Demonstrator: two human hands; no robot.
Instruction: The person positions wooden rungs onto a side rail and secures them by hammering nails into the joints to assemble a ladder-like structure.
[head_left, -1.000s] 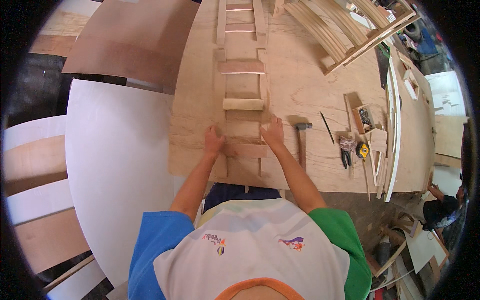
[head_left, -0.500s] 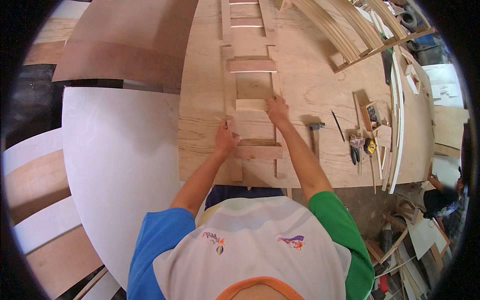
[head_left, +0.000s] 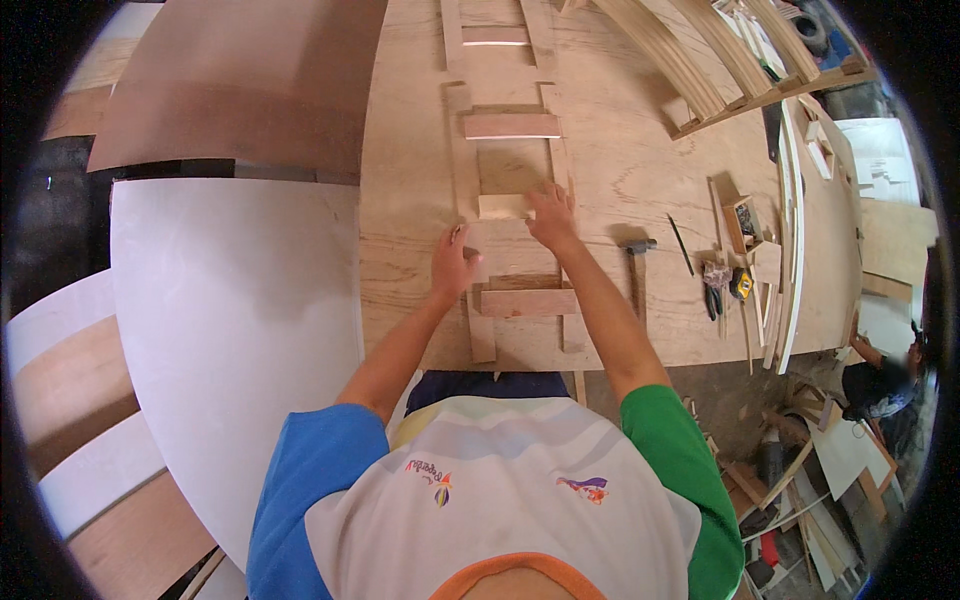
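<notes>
A ladder-like wooden frame lies on the plywood table, with a left rail (head_left: 464,160), a right rail (head_left: 560,160) and crosspieces between them. The reddish near crosspiece (head_left: 528,303) and a second reddish crosspiece (head_left: 512,126) span the rails. Between these two lies a pale wood block (head_left: 503,207). My right hand (head_left: 553,218) closes over the block's right end, beside the right rail. On the left rail rests my left hand (head_left: 455,264), its thumb apart from the fingers; nothing shows in it. The hand hides part of that rail.
Right of the frame lie a hammer (head_left: 638,275), a pencil (head_left: 680,244), pliers (head_left: 713,300), a tape measure (head_left: 741,283) and a small wooden box (head_left: 741,222). A slatted wooden piece (head_left: 690,70) stands at the far right. A large white board (head_left: 240,330) adjoins the table's left. Another person (head_left: 880,375) is at the right.
My left hand has shifted slightly away from me along the left rail, and its thumb has spread. My right hand stays at the pale block. The whole view has shifted slightly.
</notes>
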